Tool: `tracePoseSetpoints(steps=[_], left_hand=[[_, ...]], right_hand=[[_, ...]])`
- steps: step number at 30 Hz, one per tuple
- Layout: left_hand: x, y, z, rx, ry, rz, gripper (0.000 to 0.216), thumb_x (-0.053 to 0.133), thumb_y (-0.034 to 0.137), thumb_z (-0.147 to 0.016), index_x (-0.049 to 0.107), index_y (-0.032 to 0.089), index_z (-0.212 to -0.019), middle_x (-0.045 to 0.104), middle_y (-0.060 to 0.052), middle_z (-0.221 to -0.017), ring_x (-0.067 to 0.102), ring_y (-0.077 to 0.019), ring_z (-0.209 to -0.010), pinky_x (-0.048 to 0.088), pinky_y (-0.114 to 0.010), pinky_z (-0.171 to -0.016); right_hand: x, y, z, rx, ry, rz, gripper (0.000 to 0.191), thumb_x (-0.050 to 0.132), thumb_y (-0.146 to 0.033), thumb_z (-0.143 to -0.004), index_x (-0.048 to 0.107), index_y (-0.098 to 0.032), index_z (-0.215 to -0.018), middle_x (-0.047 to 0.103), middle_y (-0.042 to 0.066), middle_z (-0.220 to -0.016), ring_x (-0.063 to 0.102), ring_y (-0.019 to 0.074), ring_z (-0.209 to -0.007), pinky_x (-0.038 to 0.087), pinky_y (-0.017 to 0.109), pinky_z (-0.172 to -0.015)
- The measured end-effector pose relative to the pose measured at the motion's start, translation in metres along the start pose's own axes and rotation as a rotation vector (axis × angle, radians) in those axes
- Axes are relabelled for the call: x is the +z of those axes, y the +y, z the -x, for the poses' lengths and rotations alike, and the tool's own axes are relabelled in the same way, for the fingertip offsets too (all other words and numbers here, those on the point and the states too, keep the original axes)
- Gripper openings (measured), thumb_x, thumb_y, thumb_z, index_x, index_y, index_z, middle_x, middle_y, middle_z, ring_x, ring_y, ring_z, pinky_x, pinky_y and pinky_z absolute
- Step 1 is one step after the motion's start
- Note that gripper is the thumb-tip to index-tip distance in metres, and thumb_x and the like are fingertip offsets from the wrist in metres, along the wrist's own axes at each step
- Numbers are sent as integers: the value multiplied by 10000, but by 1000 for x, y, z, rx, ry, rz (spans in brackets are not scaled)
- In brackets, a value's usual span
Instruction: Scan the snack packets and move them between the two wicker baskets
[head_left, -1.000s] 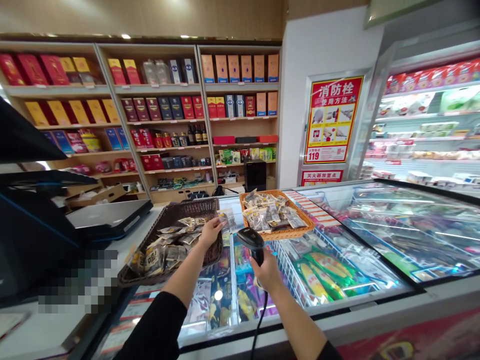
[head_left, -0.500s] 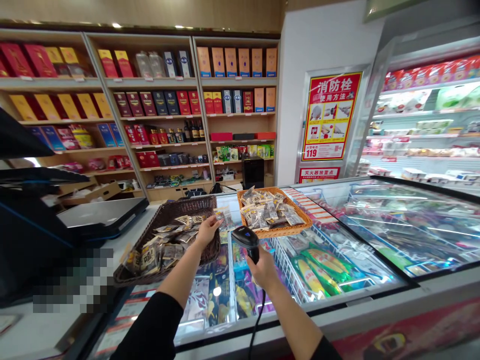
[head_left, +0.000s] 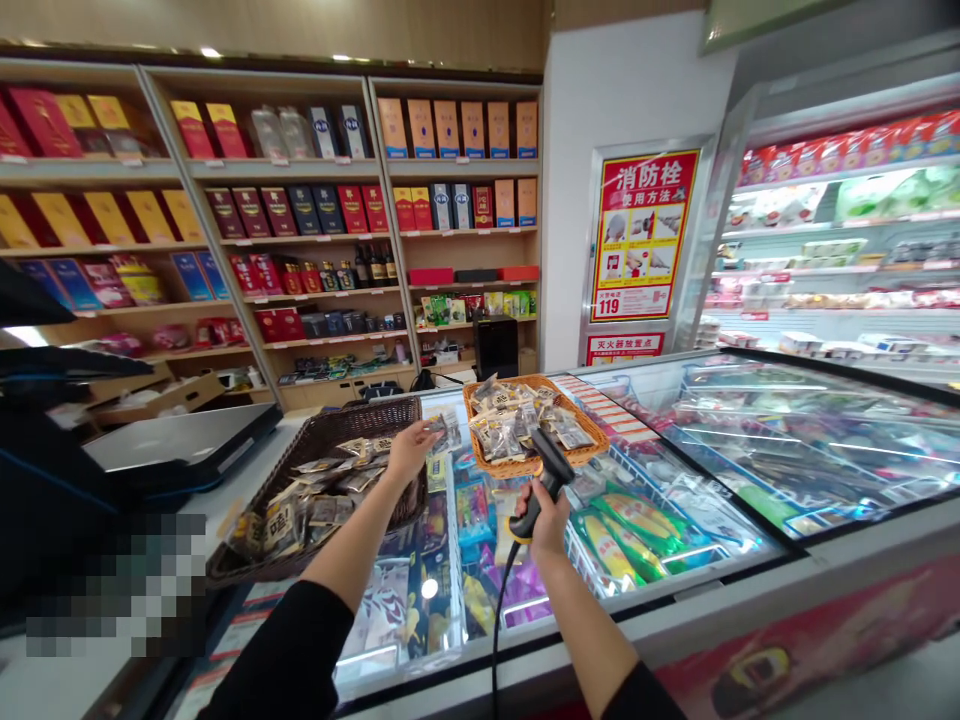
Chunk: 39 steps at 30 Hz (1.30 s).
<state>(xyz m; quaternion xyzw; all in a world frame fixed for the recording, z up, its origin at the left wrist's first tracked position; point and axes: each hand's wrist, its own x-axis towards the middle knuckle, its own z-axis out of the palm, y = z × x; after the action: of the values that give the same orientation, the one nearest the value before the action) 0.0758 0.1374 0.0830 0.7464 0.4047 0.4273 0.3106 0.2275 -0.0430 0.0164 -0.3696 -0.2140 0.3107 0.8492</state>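
My left hand (head_left: 411,450) pinches a small clear snack packet (head_left: 445,430) above the right rim of a dark woven basket (head_left: 337,425) full of similar packets. My right hand (head_left: 546,515) grips a black handheld barcode scanner (head_left: 551,460) by its handle, with its head tilted to the right, away from the packet. A black cable hangs from the scanner handle. Both hands hover over the glass lid of a chest freezer (head_left: 675,560).
An orange woven basket (head_left: 592,440) of snack packets sits on the freezer lid behind the scanner. A till screen and laptop-like device (head_left: 180,440) stand on the counter at left. Shelves of boxed goods (head_left: 300,210) fill the back wall; an open chiller (head_left: 840,240) is at right.
My right hand has swung the scanner's head from pointing left towards the packet to tilting right. My left hand with the packet stays at the dark basket's rim. The view shifted slightly right.
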Motion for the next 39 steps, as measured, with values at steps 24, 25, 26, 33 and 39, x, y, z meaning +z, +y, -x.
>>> tracePoseSetpoints(steps=[24, 25, 26, 33, 39], left_hand=[[-6, 52, -9, 110, -147, -563, 304, 517, 364, -781, 674, 208, -989, 690, -40, -910, 612, -174, -808, 433, -247, -731], [-26, 41, -2, 54, -123, -625, 294, 512, 349, -781, 677, 204, -977, 692, -49, -899, 614, -183, -818, 431, -247, -723], [-45, 28, 6, -2, -103, -692, 287, 513, 341, -777, 679, 203, -966, 691, -59, -905, 614, -195, -837, 429, -251, -719], [-89, -37, 50, -306, -107, -934, 310, 501, 422, -778, 656, 185, -906, 651, -139, -1000, 596, -259, -938, 429, -324, -782], [-66, -27, 48, -298, -119, -961, 525, 509, 622, -699, 633, 119, -780, 624, -229, -981, 568, -329, -995, 428, -382, -798]], right_hand=[[0, 6, -12, 257, -237, -402, 296, 622, -417, -679, 419, -205, -639, 420, -67, -541, 349, 54, -385, 316, 183, -367], [3, 8, -10, 310, -271, -410, 287, 633, -399, -665, 427, -200, -641, 423, -67, -543, 341, 49, -384, 309, 178, -366], [6, 10, -7, 357, -310, -406, 282, 641, -385, -654, 432, -196, -640, 426, -67, -542, 334, 45, -381, 302, 176, -364], [13, 23, 17, 532, -548, -215, 284, 667, -343, -649, 498, -191, -819, 498, -60, -549, 393, 57, -368, 305, 176, -356], [10, 24, 27, 501, -627, -62, 292, 665, -334, -667, 472, -194, -835, 526, -57, -552, 419, 64, -355, 330, 184, -346]])
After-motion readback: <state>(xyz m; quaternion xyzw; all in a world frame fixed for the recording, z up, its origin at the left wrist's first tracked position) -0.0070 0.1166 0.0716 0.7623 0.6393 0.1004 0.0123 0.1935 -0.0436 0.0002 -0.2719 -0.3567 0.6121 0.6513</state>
